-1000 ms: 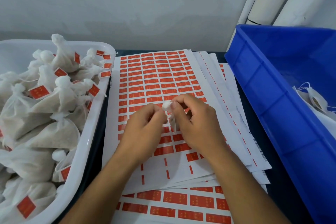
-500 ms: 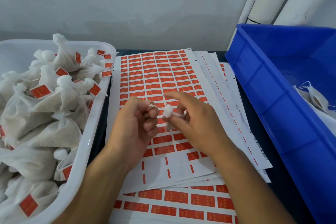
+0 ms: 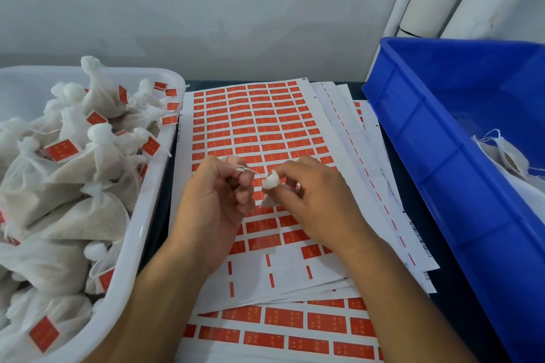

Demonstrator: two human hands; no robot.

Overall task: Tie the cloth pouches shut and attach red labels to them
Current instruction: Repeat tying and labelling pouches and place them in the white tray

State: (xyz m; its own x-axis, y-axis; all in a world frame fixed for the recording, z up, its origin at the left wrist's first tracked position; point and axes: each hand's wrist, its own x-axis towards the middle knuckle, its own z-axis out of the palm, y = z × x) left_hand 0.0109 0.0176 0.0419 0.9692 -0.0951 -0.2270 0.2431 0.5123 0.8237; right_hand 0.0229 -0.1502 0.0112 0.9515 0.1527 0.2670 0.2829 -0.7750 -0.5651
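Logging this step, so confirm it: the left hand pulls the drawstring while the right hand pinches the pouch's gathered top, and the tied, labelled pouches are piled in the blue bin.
One detail is wrong. The head view shows the tied, labelled pouches piled in the white tub, not the blue bin. The rest holds: the left hand pulls the drawstring while the right hand pinches the pouch.

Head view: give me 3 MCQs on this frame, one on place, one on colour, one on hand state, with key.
1. Where is the white plastic tub of tied, labelled cloth pouches?
A. left of the label sheets
B. inside the crate
C. behind the pipes

2. What colour is the plastic crate on the right?
A. green
B. blue
C. grey

3. What is the left hand doing?
A. lying flat on the sheets
B. pinching the white drawstring
C. peeling a label

Key: 1 A, tub sits left of the red label sheets. 2 B, crate walls are blue. 3 B, string runs from its fingers to the small white cloth pouch in the right hand.
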